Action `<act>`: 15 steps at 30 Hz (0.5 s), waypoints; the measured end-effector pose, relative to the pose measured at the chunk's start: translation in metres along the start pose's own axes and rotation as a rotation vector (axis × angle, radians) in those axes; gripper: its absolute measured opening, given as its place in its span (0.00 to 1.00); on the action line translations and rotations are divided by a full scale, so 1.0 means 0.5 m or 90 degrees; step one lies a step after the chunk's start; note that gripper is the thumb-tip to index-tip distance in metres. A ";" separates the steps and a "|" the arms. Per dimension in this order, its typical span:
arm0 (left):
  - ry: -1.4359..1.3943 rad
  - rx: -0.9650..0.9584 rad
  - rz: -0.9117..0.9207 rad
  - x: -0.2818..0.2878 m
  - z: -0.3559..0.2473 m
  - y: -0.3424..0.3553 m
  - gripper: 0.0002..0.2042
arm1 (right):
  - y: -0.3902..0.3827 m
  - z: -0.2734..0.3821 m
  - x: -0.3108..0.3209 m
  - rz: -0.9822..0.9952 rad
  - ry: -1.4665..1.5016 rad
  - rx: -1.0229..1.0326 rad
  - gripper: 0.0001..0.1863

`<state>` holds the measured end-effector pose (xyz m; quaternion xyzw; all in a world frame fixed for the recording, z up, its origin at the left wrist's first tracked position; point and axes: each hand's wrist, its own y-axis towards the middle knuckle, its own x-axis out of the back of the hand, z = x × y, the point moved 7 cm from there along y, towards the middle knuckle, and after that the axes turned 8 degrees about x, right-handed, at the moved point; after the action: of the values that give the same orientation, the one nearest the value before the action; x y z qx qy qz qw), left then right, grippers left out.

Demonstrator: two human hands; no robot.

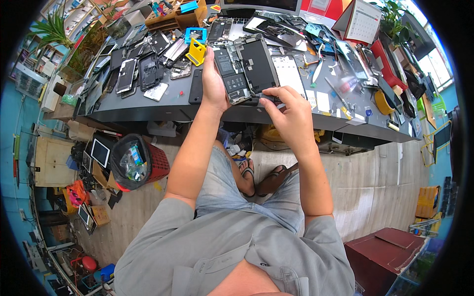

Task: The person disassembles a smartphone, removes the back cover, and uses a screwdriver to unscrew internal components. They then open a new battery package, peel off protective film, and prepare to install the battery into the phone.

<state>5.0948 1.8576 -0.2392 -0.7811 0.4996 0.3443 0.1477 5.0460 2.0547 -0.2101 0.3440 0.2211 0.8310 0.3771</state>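
Observation:
My left hand (215,81) grips an opened smartphone (234,74) by its left side, its battery and internals facing up. A dark screen panel (258,62) lies folded open along the phone's right side. At the lower right of the phone, my right hand (286,108) has thumb and index finger close together on a small dark part near the bottom edge, too small to make out. Beneath the phone, a white mat or tray (291,74) and a black phone (196,86) lie on the grey desk (158,112). A yellow phone stand (196,53) is just behind my left hand.
Phone parts (150,71) crowd the desk's left; tools (318,66), loose panels and a yellow cup (385,103) fill the right. A laptop (259,7) and calendar (363,24) stand behind. A red bin (158,167) sits below left, a maroon box (382,251) lower right.

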 end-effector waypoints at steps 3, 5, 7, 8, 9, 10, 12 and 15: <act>-0.001 0.000 -0.017 -0.002 -0.003 -0.005 0.36 | -0.007 -0.008 -0.004 0.002 0.003 0.003 0.09; 0.000 -0.004 -0.025 -0.004 -0.005 -0.006 0.35 | -0.010 -0.011 -0.004 0.004 0.003 0.001 0.09; -0.006 -0.010 -0.025 -0.006 -0.007 -0.006 0.35 | -0.012 -0.012 -0.004 0.004 0.005 -0.006 0.09; -0.001 -0.010 -0.025 -0.006 -0.006 -0.007 0.35 | -0.012 -0.012 -0.004 0.005 -0.001 -0.004 0.09; 0.004 -0.009 -0.025 -0.006 -0.006 -0.007 0.35 | -0.012 -0.011 -0.004 0.007 -0.007 -0.002 0.09; 0.009 -0.009 -0.025 -0.006 -0.006 -0.008 0.35 | -0.011 -0.010 -0.005 0.008 -0.013 0.000 0.09; 0.001 -0.003 -0.030 -0.006 -0.005 -0.007 0.36 | -0.006 -0.004 -0.003 -0.006 0.011 0.001 0.09; -0.005 -0.005 -0.015 -0.001 -0.002 -0.001 0.37 | 0.019 0.005 -0.001 -0.043 0.068 -0.020 0.10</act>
<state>5.0956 1.8577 -0.2383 -0.7861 0.4884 0.3476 0.1503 5.0436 2.0488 -0.2030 0.2856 0.2397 0.8382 0.3981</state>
